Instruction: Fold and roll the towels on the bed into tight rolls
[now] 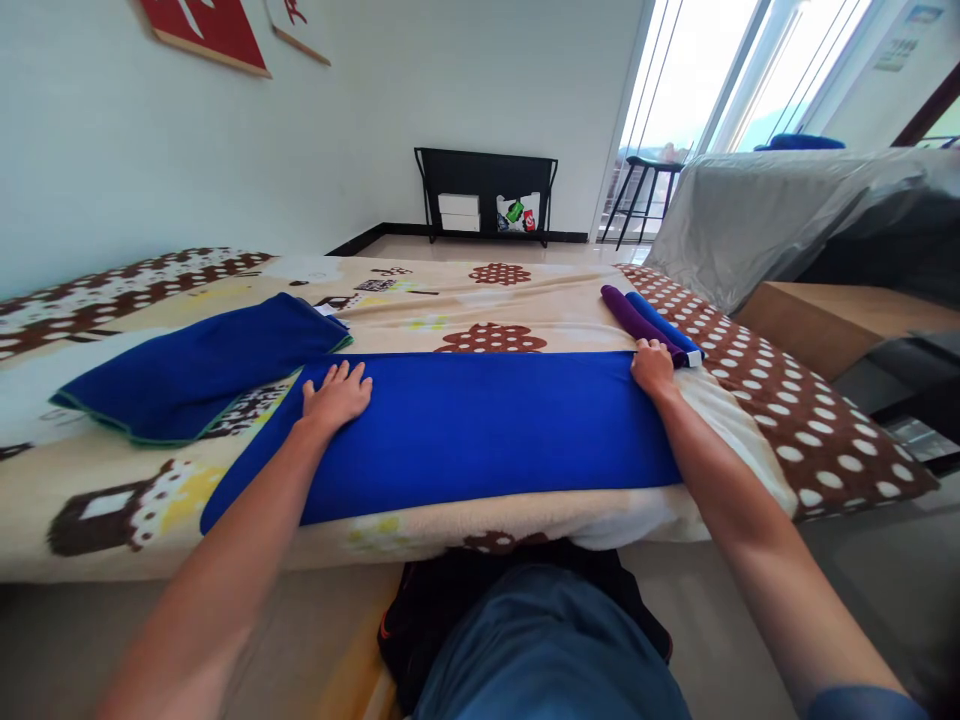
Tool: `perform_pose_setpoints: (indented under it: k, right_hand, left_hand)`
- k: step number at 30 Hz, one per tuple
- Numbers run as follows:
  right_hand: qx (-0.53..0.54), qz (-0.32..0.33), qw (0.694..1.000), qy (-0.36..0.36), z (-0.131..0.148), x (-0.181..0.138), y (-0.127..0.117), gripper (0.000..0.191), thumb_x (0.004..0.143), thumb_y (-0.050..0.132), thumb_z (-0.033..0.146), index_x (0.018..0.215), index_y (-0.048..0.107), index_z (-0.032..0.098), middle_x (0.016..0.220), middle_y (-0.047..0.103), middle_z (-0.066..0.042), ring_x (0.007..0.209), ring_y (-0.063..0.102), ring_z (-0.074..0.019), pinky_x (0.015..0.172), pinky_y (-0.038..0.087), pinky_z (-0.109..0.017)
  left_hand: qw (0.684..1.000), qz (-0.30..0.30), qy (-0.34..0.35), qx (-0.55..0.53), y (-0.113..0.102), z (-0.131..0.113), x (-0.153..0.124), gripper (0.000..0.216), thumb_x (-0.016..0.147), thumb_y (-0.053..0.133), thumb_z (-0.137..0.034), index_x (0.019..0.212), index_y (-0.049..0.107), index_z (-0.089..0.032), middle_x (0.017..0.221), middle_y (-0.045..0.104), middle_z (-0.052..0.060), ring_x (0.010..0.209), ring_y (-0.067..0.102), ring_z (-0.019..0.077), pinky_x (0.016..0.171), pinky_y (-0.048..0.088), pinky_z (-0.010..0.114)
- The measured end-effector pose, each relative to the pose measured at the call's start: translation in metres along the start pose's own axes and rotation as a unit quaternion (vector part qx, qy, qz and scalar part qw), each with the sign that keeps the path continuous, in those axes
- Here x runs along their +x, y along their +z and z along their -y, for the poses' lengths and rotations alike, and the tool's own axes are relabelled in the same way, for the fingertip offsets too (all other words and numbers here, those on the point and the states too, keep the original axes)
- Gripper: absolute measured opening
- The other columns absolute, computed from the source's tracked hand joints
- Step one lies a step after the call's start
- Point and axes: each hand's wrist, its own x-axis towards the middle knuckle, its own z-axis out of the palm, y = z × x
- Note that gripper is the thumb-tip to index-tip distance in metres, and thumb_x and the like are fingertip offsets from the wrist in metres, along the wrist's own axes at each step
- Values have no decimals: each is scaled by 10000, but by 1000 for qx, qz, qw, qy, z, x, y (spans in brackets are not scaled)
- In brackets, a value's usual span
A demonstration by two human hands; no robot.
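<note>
A long blue towel (480, 430) lies spread flat along the near side of the patterned blanket. My left hand (337, 398) rests on its far left part, palm down with fingers spread. At the far right corner, the fingers of my right hand (654, 366) are bent over the towel's edge, closed on it. Right beside that hand are a purple rolled towel (637, 318) and a blue rolled towel (664, 325), lying side by side; a small white tag shows at their near end. To the left, another blue towel (202, 365) with green edging lies loosely folded.
The cream and brown blanket (555, 300) covers the wide surface before me, its dotted border at right. A cardboard box (840, 320) and a plastic-covered piece of furniture (795, 205) stand to the right. A black rack (487, 180) is by the far wall, near a stool (649, 180).
</note>
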Motion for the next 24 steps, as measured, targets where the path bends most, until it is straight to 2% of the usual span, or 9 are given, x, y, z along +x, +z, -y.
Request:
perform_pose_setpoints:
  k: [3, 8, 10, 11, 14, 17, 20, 22, 24]
  right_hand:
    - [25, -2, 998, -57, 40, -2, -9, 449, 974, 342, 186, 1347, 532, 24, 1380, 532, -269, 1292, 483, -351, 1059, 377, -486]
    - [93, 64, 960, -256, 152, -23, -1, 488, 1035, 347, 414, 1482, 458, 253, 1545, 459, 11, 1404, 421, -172, 1163, 315, -306]
    - [110, 90, 945, -295, 177, -33, 10, 521, 1039, 317, 482, 1523, 402, 308, 1579, 402, 57, 1447, 372, -152, 1174, 305, -294]
    - [116, 102, 941, -302, 179, -36, 15, 535, 1038, 298, 515, 1530, 388, 328, 1590, 379, 67, 1465, 349, -155, 1183, 296, -303]
    - [128, 128, 942, -284, 141, -31, 26, 610, 1022, 216, 611, 1541, 375, 333, 1616, 318, 46, 1506, 275, -177, 1221, 236, -356]
    - [126, 142, 959, -211, 62, -15, 30, 704, 1012, 140, 639, 1559, 358, 254, 1628, 296, -32, 1524, 229, -201, 1243, 182, -427]
    - [116, 146, 973, -139, -10, -3, 33, 702, 1008, 119, 630, 1567, 338, 265, 1640, 263, -38, 1532, 199, -211, 1247, 169, -464]
    - [111, 149, 976, -111, -36, 0, 36, 700, 1008, 111, 619, 1570, 331, 264, 1646, 246, -30, 1533, 193, -204, 1251, 175, -443]
    - [105, 149, 979, -91, -45, 2, 39, 718, 1003, 100, 626, 1571, 328, 250, 1648, 243, -29, 1533, 196, -197, 1252, 182, -415]
  left_hand:
    - [999, 1, 44, -4, -2, -63, -1, 638, 995, 215, -387, 1563, 299, -109, 1642, 233, 190, 1525, 213, 342, 1165, 192, 661]
    - [970, 33, 238, -31, 9, -198, -5, 620, 985, 330, -370, 1585, 267, -229, 1671, 193, -3, 1544, 159, 158, 1248, 134, 378]
    - [961, 40, 271, -37, 13, -223, -7, 593, 997, 311, -383, 1576, 292, -256, 1660, 232, -30, 1536, 176, 126, 1243, 129, 329]
    - [959, 42, 276, -40, 15, -223, -8, 584, 1006, 291, -410, 1574, 297, -274, 1657, 240, -39, 1535, 181, 123, 1243, 130, 333]
    - [968, 37, 246, -43, 14, -177, -3, 600, 1012, 233, -520, 1578, 265, -323, 1668, 199, -52, 1543, 165, 158, 1246, 126, 416]
    - [987, 28, 155, -38, 7, -93, 7, 645, 1008, 181, -549, 1587, 247, -272, 1671, 204, 12, 1544, 173, 216, 1231, 132, 518]
    - [998, 13, 50, -34, 2, -17, 16, 709, 1000, 152, -570, 1583, 258, -180, 1670, 195, 101, 1541, 170, 274, 1206, 154, 575]
    - [999, 2, -8, -33, 1, 15, 20, 745, 998, 134, -578, 1582, 232, -126, 1673, 153, 149, 1537, 162, 306, 1183, 175, 603]
    - [999, -2, -44, -32, 3, 32, 23, 747, 997, 141, -587, 1583, 216, -131, 1677, 131, 148, 1533, 160, 311, 1171, 172, 624]
